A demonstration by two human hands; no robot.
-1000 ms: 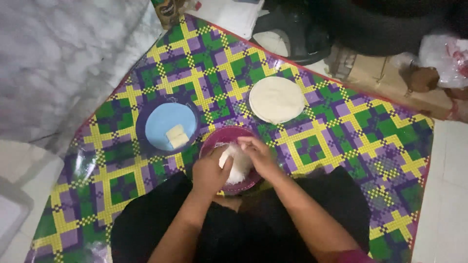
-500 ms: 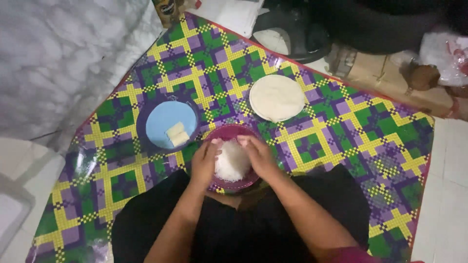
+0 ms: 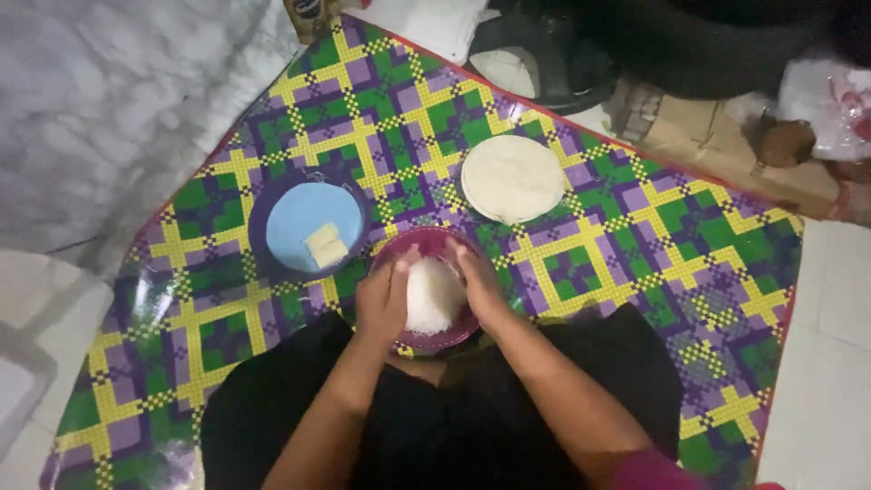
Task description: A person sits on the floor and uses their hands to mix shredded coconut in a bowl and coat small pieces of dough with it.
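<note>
Dough (image 3: 434, 295), white and judged soft and pliable, sits in the maroon bowl (image 3: 404, 339) on the checked mat (image 3: 581, 245), left hand (image 3: 381, 304) and right hand (image 3: 479, 286) cupped against its sides, best held there.

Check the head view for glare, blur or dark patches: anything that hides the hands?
Head view: soft overall, hands readable against the white mass; glare streaks on the glossy mat at left; top right corner falls dark.

Purple-green-yellow checked mat (image 3: 581, 236), maroon bowl (image 3: 426, 243)
</note>
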